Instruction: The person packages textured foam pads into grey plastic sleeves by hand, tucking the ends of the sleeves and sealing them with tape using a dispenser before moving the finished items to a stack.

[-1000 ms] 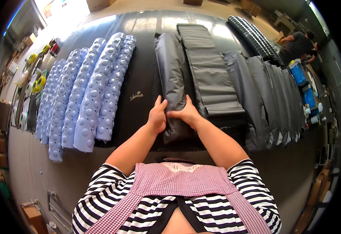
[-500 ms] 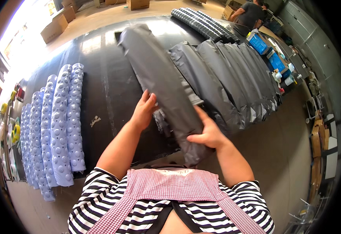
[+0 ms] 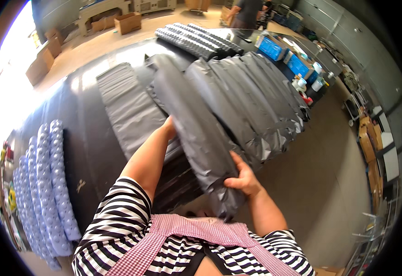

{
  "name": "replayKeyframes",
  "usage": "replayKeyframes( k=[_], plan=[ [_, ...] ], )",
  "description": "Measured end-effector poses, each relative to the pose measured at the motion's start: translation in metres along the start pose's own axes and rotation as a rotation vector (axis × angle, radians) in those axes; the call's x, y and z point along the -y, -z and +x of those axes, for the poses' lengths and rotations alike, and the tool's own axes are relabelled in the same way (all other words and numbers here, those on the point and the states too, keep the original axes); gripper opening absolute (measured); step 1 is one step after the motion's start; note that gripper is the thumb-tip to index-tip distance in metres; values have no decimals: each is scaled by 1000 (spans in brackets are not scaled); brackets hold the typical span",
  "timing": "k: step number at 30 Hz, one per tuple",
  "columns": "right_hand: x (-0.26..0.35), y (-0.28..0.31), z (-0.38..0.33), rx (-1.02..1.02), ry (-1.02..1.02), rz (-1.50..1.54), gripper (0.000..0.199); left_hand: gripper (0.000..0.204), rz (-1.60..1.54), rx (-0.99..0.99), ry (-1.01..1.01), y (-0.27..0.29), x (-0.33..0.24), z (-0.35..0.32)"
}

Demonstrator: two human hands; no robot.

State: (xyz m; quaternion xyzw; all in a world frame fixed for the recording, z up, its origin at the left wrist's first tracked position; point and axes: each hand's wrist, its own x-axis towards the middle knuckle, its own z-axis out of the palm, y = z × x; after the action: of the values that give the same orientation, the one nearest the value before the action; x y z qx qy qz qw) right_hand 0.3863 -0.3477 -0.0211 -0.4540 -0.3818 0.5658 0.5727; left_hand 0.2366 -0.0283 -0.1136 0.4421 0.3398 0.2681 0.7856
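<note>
A long roll packed in a dark grey plastic mailing bag (image 3: 189, 117) lies slantwise between my hands, its near end hanging past the table's front edge. My right hand (image 3: 246, 178) is closed on its right side near that end, thumb on top. Against its left side, about halfway along, is my left hand (image 3: 170, 127), the fingers mostly hidden behind the bag. Flat grey mailing bags (image 3: 129, 103) lie on the table left of my left forearm. Just right of the held roll, several filled grey bags (image 3: 237, 92) lie side by side.
Several blue bubbled rolls (image 3: 42, 184) lie at the left of the black table (image 3: 90, 152). Black bubbled rolls (image 3: 196, 39) are at the far side. Blue boxes (image 3: 272, 47) and bottles (image 3: 317, 83) stand along the right edge. A person (image 3: 247, 14) is beyond the table.
The view has turned, shifting the scene left and down. The held bag has swung rightward toward the row of filled bags. Flat bags, mostly covered before, now show on its left.
</note>
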Motion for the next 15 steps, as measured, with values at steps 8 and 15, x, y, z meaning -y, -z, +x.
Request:
replayKeyframes(
  k=[8, 15],
  plan=[
    [9, 61, -4, 115, 15, -91, 102, 41, 72, 349, -57, -72, 52, 52],
    [9, 66, 25, 137, 32, -33, 98, 38, 810, 129, -463, -5, 48, 77]
  ],
)
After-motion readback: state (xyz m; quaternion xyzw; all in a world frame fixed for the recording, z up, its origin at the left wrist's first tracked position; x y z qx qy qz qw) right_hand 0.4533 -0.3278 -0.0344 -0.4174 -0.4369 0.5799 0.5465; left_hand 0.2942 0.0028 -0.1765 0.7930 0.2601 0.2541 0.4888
